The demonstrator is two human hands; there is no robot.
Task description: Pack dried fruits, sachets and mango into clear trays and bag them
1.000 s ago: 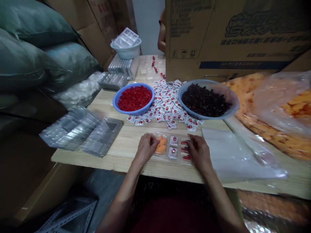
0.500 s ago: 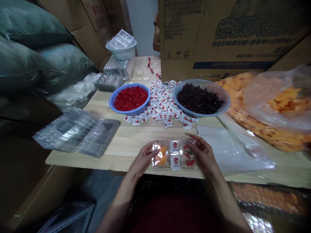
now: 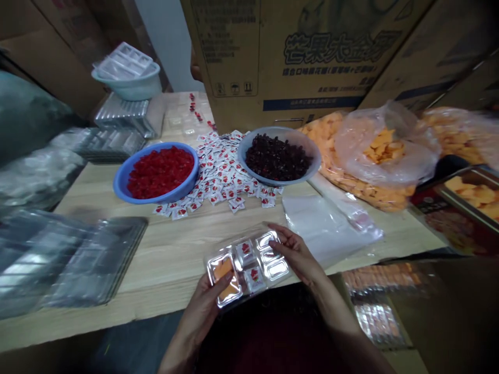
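Between my two hands is a clear plastic tray (image 3: 249, 283) with its lid on, tilted up at the right near the table's front edge. Orange pieces lie in its left compartment, and two small printed sachets sit in the middle. Glare covers most of the right-hand compartments. My left hand (image 3: 208, 301) grips the left end, thumb on top. At the opposite end my right hand (image 3: 294, 252) is closed on the tray's edge. Beyond them, a heap of sachets (image 3: 222, 169) lies between a blue basin of red pieces (image 3: 161, 174) and a bowl of dark pieces (image 3: 278, 158).
Stacked empty clear trays (image 3: 93, 265) lie at left on the wooden table (image 3: 175, 254). White plastic bags (image 3: 319, 223) and a large bag of orange pieces (image 3: 358, 171) are at right. A big cardboard box (image 3: 280, 67) stands behind. Filled packs (image 3: 378, 306) sit low at right.
My view has swung right, so the basins appear further left. The tray has gone from nearly level to slanted, its right end higher. Both hands still hold it.
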